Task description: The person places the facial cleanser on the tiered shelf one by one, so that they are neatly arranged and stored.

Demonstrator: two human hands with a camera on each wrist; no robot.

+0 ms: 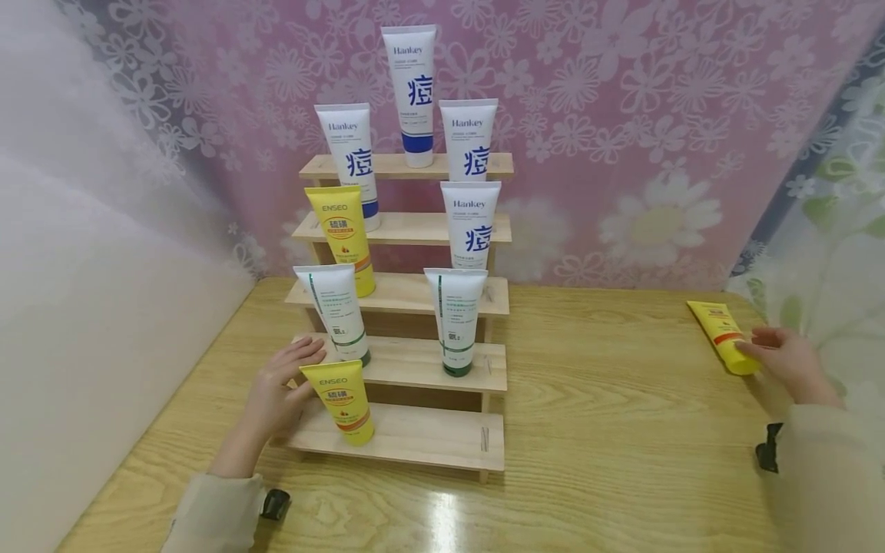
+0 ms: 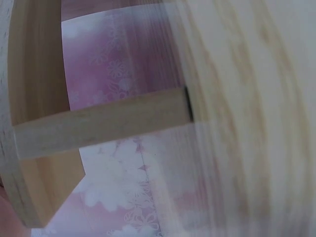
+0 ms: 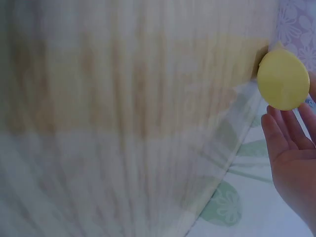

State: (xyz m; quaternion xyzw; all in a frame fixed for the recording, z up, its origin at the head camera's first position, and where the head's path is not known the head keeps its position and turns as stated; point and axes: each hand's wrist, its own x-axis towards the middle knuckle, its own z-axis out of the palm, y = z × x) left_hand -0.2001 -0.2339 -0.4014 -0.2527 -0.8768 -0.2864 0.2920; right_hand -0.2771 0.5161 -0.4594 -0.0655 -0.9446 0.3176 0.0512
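A stepped wooden rack point(image 1: 422, 442) stands on the table and carries several upright tubes. On its lowest step stands a yellow ENSEO tube point(image 1: 343, 401). My left hand point(image 1: 293, 370) lies against the rack's left end with straight fingers, the thumb beside that tube. A second yellow tube point(image 1: 722, 334) lies flat at the table's far right. My right hand point(image 1: 760, 347) reaches its cap end with fingertips touching. In the right wrist view the round yellow cap point(image 3: 283, 79) sits just above the straight fingers point(image 3: 279, 133). The left wrist view shows only a blurred rack frame point(image 2: 98, 123).
Higher steps hold two white-and-green tubes point(image 1: 455, 319), another yellow tube point(image 1: 343, 234) and several white Hankey tubes point(image 1: 472, 223). A pink floral cloth point(image 1: 622, 115) hangs behind, a white wall point(image 1: 83, 269) stands at the left, and the wooden table point(image 1: 608, 430) stretches between rack and right tube.
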